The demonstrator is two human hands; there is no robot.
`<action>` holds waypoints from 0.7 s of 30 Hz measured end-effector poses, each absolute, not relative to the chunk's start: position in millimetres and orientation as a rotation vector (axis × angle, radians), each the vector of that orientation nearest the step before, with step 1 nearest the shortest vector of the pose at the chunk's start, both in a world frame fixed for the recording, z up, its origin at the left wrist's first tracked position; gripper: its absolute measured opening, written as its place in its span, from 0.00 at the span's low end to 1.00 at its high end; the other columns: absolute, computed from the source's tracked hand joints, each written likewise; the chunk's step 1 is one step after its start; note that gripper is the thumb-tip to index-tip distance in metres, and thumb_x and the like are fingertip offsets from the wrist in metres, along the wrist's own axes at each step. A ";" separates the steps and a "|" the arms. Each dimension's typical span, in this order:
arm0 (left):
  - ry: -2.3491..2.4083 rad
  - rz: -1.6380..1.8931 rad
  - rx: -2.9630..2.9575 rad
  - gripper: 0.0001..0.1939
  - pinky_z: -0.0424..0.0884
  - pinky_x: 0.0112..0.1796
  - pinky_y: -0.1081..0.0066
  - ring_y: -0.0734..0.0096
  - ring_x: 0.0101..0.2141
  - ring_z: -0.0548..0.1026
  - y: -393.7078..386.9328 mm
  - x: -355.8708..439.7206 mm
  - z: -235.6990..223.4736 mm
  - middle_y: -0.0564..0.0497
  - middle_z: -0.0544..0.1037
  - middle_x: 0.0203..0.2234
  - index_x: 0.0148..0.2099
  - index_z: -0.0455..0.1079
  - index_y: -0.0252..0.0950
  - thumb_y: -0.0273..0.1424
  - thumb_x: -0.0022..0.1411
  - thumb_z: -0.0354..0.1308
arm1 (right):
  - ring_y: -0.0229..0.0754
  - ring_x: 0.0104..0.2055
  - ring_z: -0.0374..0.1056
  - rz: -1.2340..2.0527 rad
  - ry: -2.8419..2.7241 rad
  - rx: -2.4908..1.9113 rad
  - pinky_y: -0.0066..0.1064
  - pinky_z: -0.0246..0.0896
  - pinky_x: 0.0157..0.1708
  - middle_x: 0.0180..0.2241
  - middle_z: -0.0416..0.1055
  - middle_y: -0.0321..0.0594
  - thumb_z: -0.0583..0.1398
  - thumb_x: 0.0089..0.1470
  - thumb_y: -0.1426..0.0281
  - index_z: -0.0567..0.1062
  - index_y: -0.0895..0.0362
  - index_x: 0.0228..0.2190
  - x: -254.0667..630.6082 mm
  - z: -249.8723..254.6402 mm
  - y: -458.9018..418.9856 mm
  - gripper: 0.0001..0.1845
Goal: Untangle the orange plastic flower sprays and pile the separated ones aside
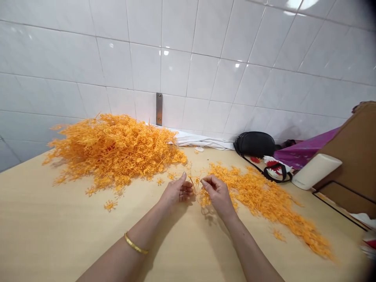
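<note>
My left hand (pixel 176 191) is held over the table with its thumb raised apart from its loosely curled fingers. Thin orange stems stand close to those fingertips; whether they touch is hard to see. Facing it, my right hand (pixel 216 192) pinches a small orange plastic flower sprig (pixel 205 199) between thumb and fingertips, and part of the sprig hangs below the hand. To the left rises a large heap of orange plastic flower sprigs (pixel 123 150). A flatter, long spread of loose orange flower pieces (pixel 264 194) lies to the right, reaching behind my right hand.
A tiled wall (pixel 176 70) backs the wooden table (pixel 73 235). Along the right side are a black bag (pixel 255 143) with a strap, red and white flowers (pixel 273 166), purple plastic (pixel 305 149), a cream cylinder (pixel 317 171) and a cardboard box (pixel 352 145). White cloth (pixel 199 140) lies by the wall.
</note>
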State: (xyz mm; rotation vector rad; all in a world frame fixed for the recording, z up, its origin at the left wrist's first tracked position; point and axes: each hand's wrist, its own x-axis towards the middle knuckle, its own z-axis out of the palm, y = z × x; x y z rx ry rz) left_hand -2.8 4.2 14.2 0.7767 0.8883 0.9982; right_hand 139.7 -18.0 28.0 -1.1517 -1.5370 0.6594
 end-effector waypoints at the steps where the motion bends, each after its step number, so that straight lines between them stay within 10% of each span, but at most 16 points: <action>1: 0.822 0.976 0.714 0.15 0.65 0.23 0.74 0.75 0.20 0.69 4.0 -1.9 13.4 0.48 0.71 0.19 0.26 0.66 0.30 0.39 0.51 0.54 | 0.36 0.26 0.57 0.659 -1.582 -1.147 0.27 0.53 0.27 0.22 0.62 0.35 0.53 0.48 0.67 0.67 0.57 0.23 138.3 29.0 -19.4 0.08; 6: 0.724 1.011 0.491 0.01 0.66 0.25 0.76 0.78 0.20 0.69 6.3 -5.5 13.3 0.52 0.71 0.19 0.30 0.64 0.33 0.25 0.52 0.54 | 0.36 0.25 0.57 0.658 -1.743 -1.202 0.27 0.52 0.26 0.21 0.63 0.35 0.52 0.47 0.70 0.69 0.58 0.22 135.4 27.3 -21.5 0.08; 21: 0.810 1.018 0.591 0.04 0.64 0.23 0.77 0.80 0.17 0.66 9.7 -9.2 11.4 0.54 0.67 0.15 0.30 0.64 0.32 0.20 0.48 0.54 | 0.35 0.25 0.58 0.672 -1.811 -1.282 0.26 0.52 0.25 0.22 0.64 0.35 0.53 0.46 0.69 0.70 0.58 0.23 139.1 23.2 -20.2 0.07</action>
